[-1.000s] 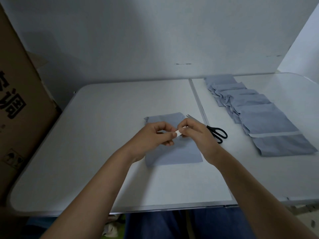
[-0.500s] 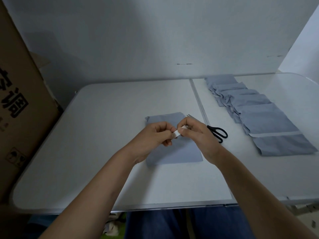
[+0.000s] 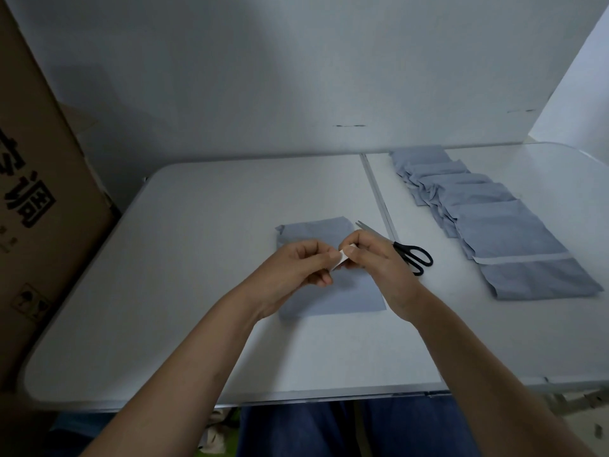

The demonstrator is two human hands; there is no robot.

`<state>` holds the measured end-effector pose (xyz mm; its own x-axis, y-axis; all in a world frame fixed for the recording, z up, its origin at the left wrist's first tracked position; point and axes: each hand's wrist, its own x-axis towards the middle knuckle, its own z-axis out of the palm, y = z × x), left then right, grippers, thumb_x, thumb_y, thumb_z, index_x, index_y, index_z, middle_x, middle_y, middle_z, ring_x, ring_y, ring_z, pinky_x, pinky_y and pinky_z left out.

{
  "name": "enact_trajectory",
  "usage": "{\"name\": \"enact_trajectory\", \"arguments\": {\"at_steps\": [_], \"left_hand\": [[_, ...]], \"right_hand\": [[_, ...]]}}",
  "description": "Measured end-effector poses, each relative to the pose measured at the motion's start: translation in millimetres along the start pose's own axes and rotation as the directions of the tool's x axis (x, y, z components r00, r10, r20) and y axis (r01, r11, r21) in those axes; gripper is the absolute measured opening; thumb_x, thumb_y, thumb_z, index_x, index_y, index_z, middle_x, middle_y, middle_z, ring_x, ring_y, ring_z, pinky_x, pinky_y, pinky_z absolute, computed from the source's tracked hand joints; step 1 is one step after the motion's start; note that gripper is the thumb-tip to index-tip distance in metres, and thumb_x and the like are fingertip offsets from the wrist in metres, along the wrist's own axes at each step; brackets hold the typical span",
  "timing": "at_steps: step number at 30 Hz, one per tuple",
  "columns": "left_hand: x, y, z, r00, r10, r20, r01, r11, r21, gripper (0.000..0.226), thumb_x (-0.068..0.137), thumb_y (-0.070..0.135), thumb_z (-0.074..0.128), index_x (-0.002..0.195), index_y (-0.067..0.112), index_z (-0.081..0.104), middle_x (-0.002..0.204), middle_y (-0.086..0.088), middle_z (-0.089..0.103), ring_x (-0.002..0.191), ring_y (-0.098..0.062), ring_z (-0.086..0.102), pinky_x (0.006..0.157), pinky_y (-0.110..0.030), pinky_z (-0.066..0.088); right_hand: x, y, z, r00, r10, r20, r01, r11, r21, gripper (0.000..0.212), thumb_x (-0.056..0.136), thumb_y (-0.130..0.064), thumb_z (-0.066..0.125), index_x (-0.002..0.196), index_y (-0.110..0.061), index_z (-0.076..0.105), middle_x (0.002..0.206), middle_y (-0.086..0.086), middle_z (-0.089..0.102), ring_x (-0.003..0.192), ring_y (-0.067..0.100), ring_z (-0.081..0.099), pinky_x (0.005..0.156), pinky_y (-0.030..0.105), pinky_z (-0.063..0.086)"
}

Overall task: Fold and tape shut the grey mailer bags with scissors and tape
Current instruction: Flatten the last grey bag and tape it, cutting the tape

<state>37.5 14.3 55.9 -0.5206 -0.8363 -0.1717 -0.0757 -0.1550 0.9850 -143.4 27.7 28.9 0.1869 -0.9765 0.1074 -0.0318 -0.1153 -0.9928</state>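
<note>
**Small white tape piece pinched between two hands above a grey mailer bag**

A white, smooth bench point(image 3: 197, 291) is seen from above, with a seam running front to back just right of centre. A tall brown cardboard box point(image 3: 36, 225) printed with black characters stands against the bench's left edge. A plain pale wall closes the far side.

One flat, rectangular grey mailer bag point(image 3: 349, 300) lies near the middle of the bench, its middle hidden by both hands. Black-handled scissors point(image 3: 413, 255) with thin metal blades lie just right of it, across the seam, partly covered by the right hand. Well to the right, a row of overlapping grey mailer bags point(image 3: 487, 219) runs from far to near, soft and slightly creased; the nearest shows a pale strip across it.

A small white piece of tape point(image 3: 343, 257) is held above the single bag. The left hand point(image 3: 296, 268) has its grip narrowed on one end, fingers curled; the right hand point(image 3: 375, 258) pinches the other end likewise.

Dark blue trousers show below the bench's near edge.
</note>
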Motion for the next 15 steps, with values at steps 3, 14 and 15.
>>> {"name": "enact_trajectory", "arguments": {"at_steps": [3,14,15], "left_hand": [[2,-2,1,1.000,-0.012,-0.021,0.012,0.999,-0.032,0.009,0.093,0.015,0.062,0.091,0.007,0.067,0.076,0.002,0.063,0.069,-0.011,0.055,0.070,-0.020,0.047],[7,-6,13,0.961,-0.062,-0.270,-0.063,0.900,-0.431,0.027,0.090,0.001,0.061,0.116,0.008,0.060,0.075,-0.006,0.068,0.060,-0.008,0.061,0.063,-0.014,0.053],[8,-6,16,0.954,-0.068,-0.291,-0.074,0.890,-0.449,0.026,0.090,0.001,0.062,0.115,0.008,0.060,0.074,-0.006,0.067,0.060,-0.008,0.061,0.063,-0.014,0.053]], "right_hand": [[0,2,-1,1.000,0.010,-0.001,-0.010,1.000,0.014,0.019,0.096,-0.014,0.050,0.089,0.002,0.055,0.079,0.001,0.062,0.080,0.010,0.059,0.080,0.031,0.042],[-2,12,12,0.939,-0.078,-0.336,0.037,0.991,-0.128,0.017,0.090,-0.024,0.065,0.101,-0.031,0.055,0.122,-0.006,0.051,0.107,0.003,0.058,0.077,0.010,0.047],[-3,11,15,0.938,-0.118,-0.325,0.067,0.984,-0.163,0.015,0.089,-0.020,0.067,0.098,-0.026,0.058,0.118,-0.006,0.051,0.106,0.001,0.057,0.077,0.009,0.046]]}}
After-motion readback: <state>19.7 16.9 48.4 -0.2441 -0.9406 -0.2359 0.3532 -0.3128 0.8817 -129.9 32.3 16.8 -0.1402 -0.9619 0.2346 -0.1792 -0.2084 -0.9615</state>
